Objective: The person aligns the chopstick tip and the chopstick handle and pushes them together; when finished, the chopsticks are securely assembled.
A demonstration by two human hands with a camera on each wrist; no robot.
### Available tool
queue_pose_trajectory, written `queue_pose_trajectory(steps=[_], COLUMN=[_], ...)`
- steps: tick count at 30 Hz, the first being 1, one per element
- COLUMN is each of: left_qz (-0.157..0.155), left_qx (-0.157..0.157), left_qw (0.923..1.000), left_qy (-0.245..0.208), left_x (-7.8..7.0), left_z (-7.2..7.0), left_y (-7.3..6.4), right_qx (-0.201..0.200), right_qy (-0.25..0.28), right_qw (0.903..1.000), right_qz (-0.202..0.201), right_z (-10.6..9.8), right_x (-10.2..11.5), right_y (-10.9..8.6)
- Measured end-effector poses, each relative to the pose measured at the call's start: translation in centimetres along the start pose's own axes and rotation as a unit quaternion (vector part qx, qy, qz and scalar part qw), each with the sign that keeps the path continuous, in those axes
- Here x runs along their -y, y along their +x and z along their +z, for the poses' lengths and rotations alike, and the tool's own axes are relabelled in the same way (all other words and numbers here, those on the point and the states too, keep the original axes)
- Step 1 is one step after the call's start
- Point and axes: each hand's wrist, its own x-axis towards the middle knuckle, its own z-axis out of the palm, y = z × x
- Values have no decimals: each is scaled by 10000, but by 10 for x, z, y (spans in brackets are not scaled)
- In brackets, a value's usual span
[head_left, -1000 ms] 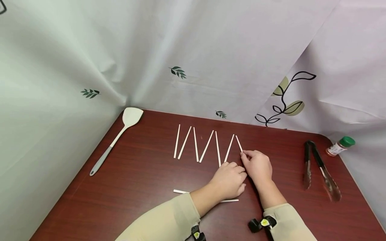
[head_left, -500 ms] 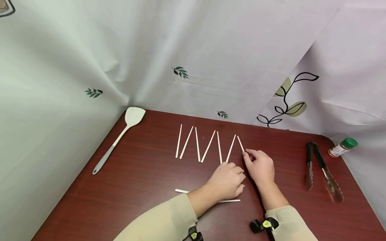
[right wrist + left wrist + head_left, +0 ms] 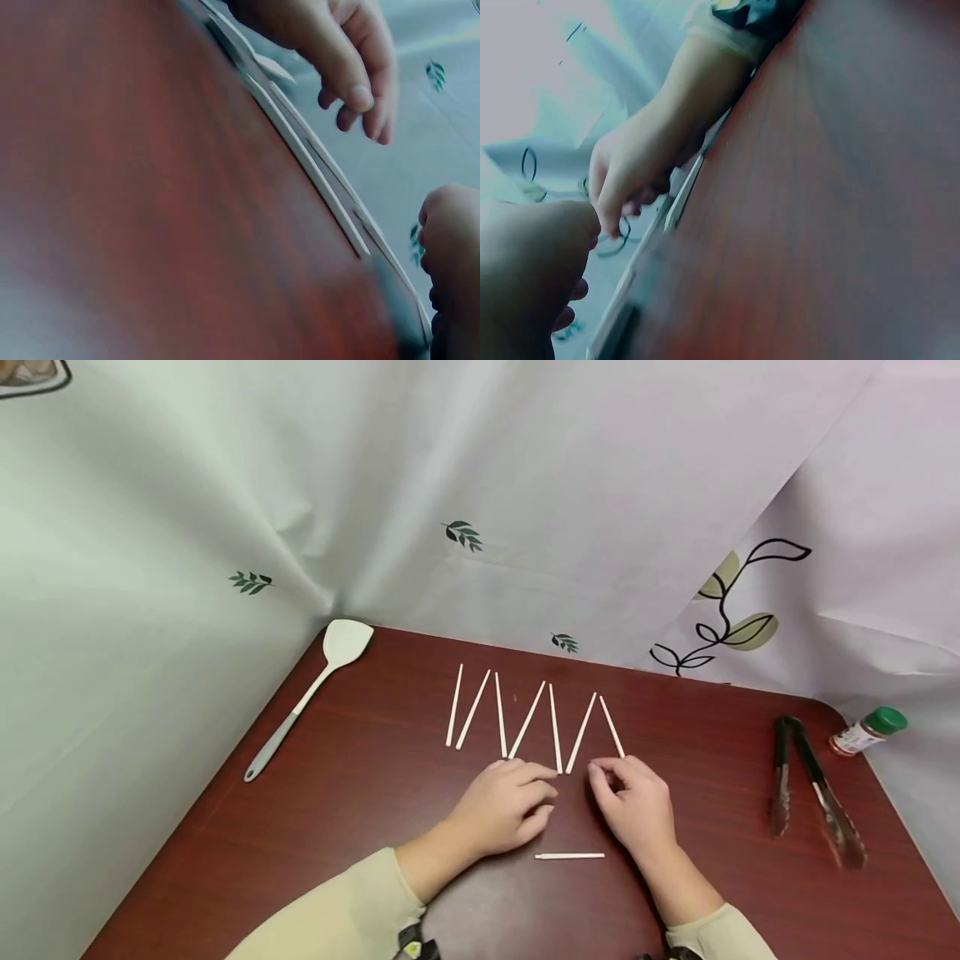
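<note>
Several white tapered chopsticks [image 3: 527, 720] form a zigzag row on the dark red table [image 3: 360, 827]. At the row's right end, the last chopstick [image 3: 611, 725] slants down to the right, its near end meeting the index finger of my right hand [image 3: 637, 806]. That hand's thumb and index tips lie left of this chopstick, with nothing seen between them. My left hand [image 3: 501, 808] is over the table below the row, fingers loosely bent and holding nothing visible; its knuckles cover some lower ends. Another chopstick [image 3: 570, 857] lies crosswise between the forearms.
A white spatula [image 3: 347, 645] with a grey handle lies along the table's left edge. Black-handled tongs [image 3: 813, 777] lie spread at the right. Beyond them is a green-capped spice jar [image 3: 870, 731]. Pale leaf-printed cloth [image 3: 510, 568] hangs behind the table.
The right hand's thumb and index have come off the last chopstick, lower and to its left. My left hand has shifted left, uncovering more of the crosswise chopstick.
</note>
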Motion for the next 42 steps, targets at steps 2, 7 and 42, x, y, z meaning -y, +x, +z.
queue_pose_trajectory(steps=[2,7,42], left_qz=[-115,-319,943], left_qx=[-78,-153,246], left_qw=[9998,9985,9934], left_qy=[-157,-413,-598], left_x=[7,19,44], left_z=[-7,-20,-35], left_y=[-14,-41,-71], right_qx=[170,619,1889], right_qy=[126,585,1057], right_qw=[9997,9959,9642], right_qz=[-94,-316,-1532], right_z=[0,0,-13], right_x=[5,16,32], right_y=[-7,-21,-47])
